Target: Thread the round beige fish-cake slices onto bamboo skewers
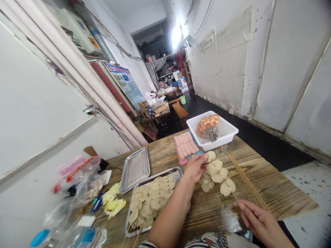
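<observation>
Thin, round beige slices (pixel 219 175) are threaded on a wooden skewer (pixel 236 197) above the table. The skewer's near end is pinched in my right hand (pixel 256 218). At the far end, the fingers of my left hand (pixel 194 168) are closed on the slices. Partly hidden under them lies a small pile of loose beige slices (pixel 206 186). To the left of my left forearm, a metal tray (pixel 179 172) holds many skewered slices of the same kind, their sticks pointing toward me. A bundle of bare wooden skewers (pixel 243 179) lies beside my right hand.
A white plastic tub (pixel 227 132) with reddish-brown skewered food stands at the table's far edge. Packed pink sausages (pixel 185 144) lie beside it. An empty metal tray (pixel 136 168), crumpled yellow wrapping (pixel 113 203), plastic bags (pixel 90 184) and a bottle (pixel 86 237) are on the left.
</observation>
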A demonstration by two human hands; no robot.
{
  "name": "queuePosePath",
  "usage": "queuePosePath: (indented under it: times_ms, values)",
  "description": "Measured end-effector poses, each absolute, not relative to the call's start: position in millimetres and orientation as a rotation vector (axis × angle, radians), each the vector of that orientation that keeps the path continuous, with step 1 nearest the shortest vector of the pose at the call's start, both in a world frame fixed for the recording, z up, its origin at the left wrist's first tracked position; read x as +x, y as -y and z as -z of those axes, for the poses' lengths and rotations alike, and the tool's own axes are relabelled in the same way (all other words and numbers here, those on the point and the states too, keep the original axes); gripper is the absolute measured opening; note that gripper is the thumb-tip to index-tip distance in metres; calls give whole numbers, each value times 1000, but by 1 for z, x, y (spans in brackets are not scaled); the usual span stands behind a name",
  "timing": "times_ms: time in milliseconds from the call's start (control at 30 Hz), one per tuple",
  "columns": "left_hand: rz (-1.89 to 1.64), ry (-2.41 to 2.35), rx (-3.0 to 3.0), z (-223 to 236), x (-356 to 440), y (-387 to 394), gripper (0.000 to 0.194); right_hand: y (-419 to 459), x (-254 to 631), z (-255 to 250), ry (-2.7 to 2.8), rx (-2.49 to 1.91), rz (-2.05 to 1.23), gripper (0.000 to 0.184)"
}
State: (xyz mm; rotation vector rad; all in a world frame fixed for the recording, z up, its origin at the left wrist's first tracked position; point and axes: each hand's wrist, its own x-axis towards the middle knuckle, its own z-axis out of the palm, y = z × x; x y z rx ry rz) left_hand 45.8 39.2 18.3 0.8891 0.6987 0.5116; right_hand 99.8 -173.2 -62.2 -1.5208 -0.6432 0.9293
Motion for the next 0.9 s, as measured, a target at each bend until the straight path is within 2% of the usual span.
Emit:
queuePosePath:
  times_ms: [200, 367, 533, 667, 900]
  values:
    - [-601, -692, 869, -16, 49, -35, 38, 171, 95, 61, 590, -1559, -855, 51]
    - [-569, -696, 940, -17, 49, -33, 38, 171, 95, 63, 605, -1530, -864, 46]
    - [-522, -670, 895, -15, 45, -36, 35, 172, 102, 58, 665, -1538, -925, 50]
    - [-421, -632, 874, -14, 40, -39, 42, 171, 103, 53, 647, -1540, -903, 51]
    - [-443, -652, 990, -13, 34, -44, 43, 173, 101, 59, 585, -1494, -977, 49]
